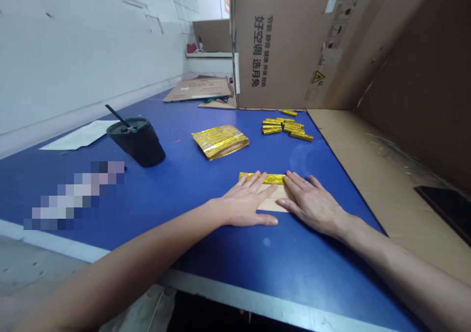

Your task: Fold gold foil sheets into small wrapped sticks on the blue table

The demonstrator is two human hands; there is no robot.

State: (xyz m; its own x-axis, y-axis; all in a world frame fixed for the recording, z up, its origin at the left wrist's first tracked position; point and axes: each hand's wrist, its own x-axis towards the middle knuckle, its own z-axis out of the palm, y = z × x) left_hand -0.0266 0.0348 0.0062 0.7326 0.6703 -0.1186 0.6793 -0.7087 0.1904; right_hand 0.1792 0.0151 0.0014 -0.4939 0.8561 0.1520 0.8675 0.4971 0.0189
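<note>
My left hand (246, 202) and my right hand (312, 202) both lie flat, fingers stretched out, on a tan sheet (274, 198) on the blue table (206, 243). The sheet's far edge is a folded gold foil strip (270, 178), and the fingertips of both hands press on it. A stack of gold foil sheets (220, 140) lies farther back at the centre. Several small folded gold pieces (287, 127) sit in a pile beyond, near the cardboard wall.
A black cup with a lid and straw (138, 140) stands at the left. White paper (79, 136) lies behind it. A large cardboard box (294, 42) rises at the back, flat cardboard (371, 170) covers the right side, and a dark flat object (447, 207) lies on that cardboard.
</note>
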